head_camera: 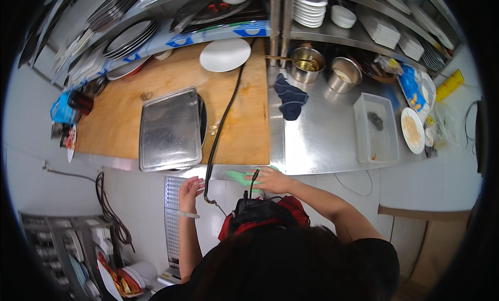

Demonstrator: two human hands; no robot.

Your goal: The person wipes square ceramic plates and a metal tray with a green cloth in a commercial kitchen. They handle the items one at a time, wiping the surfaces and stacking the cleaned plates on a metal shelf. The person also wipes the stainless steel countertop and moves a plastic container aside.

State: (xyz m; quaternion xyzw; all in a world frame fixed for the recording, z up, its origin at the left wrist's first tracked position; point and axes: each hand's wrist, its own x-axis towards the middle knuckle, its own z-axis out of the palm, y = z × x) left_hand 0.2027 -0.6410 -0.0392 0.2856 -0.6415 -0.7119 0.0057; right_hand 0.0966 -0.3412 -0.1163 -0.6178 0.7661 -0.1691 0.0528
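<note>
My right hand [269,180] lies over a green cloth [237,177] at the steel front edge of the counter, fingers spread and pointing left. Part of the cloth is hidden beneath the palm. A thin black cable from the pack at my chest crosses in front of that hand. My left hand [191,187], with a pale bangle [188,214] on the wrist, hovers before the counter edge with loosely bent fingers. Its fingertips are beside a thick black hose [223,123]; whether they touch is unclear. The hose runs across the wooden board [245,133] and hangs over the edge.
A metal baking tray [171,133] covers a dark pan on the board, reaching the front edge. A white plate [225,55] lies behind. Rightward stand a dark blue cloth [291,98], steel pots [345,75], a plastic tub [377,135] and a filled plate [412,130]. Dish shelves [249,29] overhang the back.
</note>
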